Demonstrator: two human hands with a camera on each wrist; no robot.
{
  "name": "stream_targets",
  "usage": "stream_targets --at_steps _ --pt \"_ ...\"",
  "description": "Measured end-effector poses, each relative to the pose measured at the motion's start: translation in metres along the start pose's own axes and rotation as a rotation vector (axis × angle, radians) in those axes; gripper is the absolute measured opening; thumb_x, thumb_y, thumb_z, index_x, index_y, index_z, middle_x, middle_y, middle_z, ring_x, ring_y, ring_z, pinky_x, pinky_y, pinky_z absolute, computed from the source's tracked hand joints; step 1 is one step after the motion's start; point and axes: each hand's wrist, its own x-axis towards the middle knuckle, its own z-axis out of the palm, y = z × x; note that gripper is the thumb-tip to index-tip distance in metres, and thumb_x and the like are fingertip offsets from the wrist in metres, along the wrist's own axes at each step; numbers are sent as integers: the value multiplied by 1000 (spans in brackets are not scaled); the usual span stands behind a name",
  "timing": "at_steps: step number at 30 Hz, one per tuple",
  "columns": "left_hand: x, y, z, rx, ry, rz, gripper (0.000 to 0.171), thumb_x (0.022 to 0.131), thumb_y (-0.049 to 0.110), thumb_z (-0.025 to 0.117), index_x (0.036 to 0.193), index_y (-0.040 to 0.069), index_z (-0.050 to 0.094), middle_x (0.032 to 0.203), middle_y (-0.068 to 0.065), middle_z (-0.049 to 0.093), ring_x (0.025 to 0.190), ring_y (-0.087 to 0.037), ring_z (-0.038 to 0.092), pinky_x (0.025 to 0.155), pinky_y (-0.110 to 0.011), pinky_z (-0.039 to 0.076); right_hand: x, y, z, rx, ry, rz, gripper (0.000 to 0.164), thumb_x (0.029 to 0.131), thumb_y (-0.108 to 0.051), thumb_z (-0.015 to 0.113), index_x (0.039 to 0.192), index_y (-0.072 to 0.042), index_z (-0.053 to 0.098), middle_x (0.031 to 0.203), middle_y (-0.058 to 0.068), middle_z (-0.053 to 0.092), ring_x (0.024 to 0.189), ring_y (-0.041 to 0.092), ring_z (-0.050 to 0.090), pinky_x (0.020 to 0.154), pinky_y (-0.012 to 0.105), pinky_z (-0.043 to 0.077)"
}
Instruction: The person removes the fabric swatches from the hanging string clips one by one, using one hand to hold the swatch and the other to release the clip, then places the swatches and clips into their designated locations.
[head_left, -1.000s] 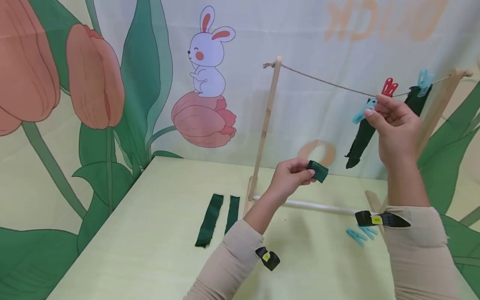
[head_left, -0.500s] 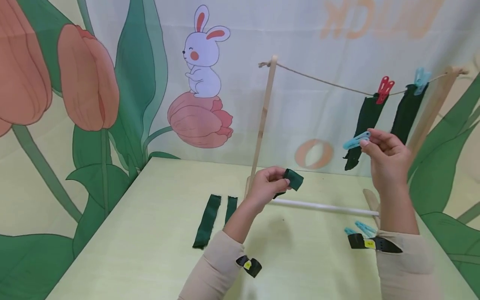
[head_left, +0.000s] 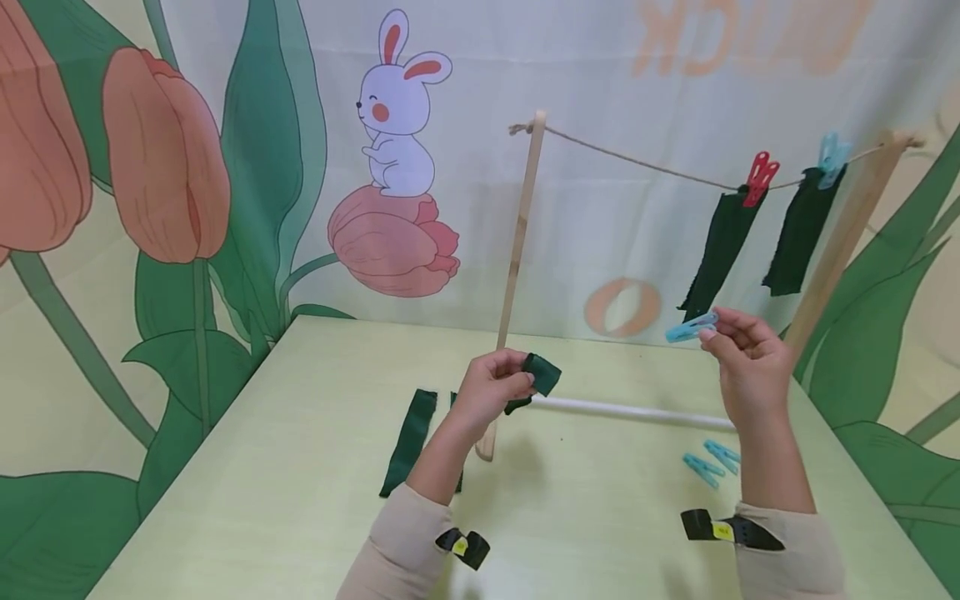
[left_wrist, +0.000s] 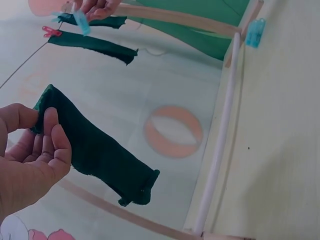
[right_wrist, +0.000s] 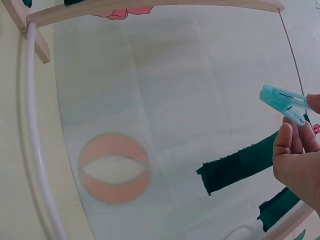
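My left hand [head_left: 491, 387] pinches the top end of a dark green fabric strip [left_wrist: 107, 150], which hangs down from the fingers in the left wrist view. My right hand [head_left: 753, 367] holds a light blue clothespin [head_left: 692, 327] between thumb and fingers, below the string [head_left: 637, 158]. Two green strips hang on that string at the right. A red clothespin [head_left: 761, 179] clips the nearer strip [head_left: 723, 242], and a blue clothespin [head_left: 832, 158] clips the strip [head_left: 802, 237] beside the right post. Both hands are apart from the string.
A wooden post [head_left: 520, 242] carries the string's left end, another post [head_left: 843, 242] its right end. A white rod [head_left: 637, 410] joins their feet. Two blue clothespins [head_left: 703, 469] lie on the table [head_left: 247, 500] at the right; green strips [head_left: 408, 442] lie left, one partly behind my left arm.
My right hand has moved down and away from the string, still holding the blue clothespin. My left hand has moved left and lower with its strip. The red-clipped strip keeps hanging.
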Motion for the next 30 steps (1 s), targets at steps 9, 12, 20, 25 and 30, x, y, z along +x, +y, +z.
stream_targets --at_steps 9,12,20,25,30 --pt "-9 1 -30 37 80 -6 22 89 -4 54 109 -9 59 87 -11 59 73 -16 61 77 -33 52 -18 10 -17 -73 24 53 33 81 5 67 114 8 61 92 8 59 80 16 55 73 19 50" --pt "-12 0 -41 46 100 -7 21 88 -3 54 108 -8 60 89 -12 60 75 -17 61 77 -33 52 -23 17 -22 -77 31 53 30 82 8 65 111 10 61 90 9 60 78 16 56 72 20 50" --pt "-19 -6 -67 70 161 32 18 86 -3 53 102 -7 62 90 -13 61 73 -18 61 73 -31 52 -34 29 -32 -114 7 81 26 82 8 65 107 7 62 90 7 60 79 15 56 72 19 50" --pt "-23 -11 -80 100 237 -21 19 89 -2 52 105 -8 61 89 -14 60 70 -18 60 74 -32 52 -45 37 -39 -191 10 158 27 81 4 68 108 3 62 90 4 60 80 12 57 73 18 49" --pt "-24 -11 -94 100 278 -34 22 90 -2 51 108 -10 60 89 -12 59 69 -17 59 73 -29 51 -54 46 -44 -255 -3 220 28 81 0 70 108 -1 62 92 0 59 82 9 56 73 16 49"
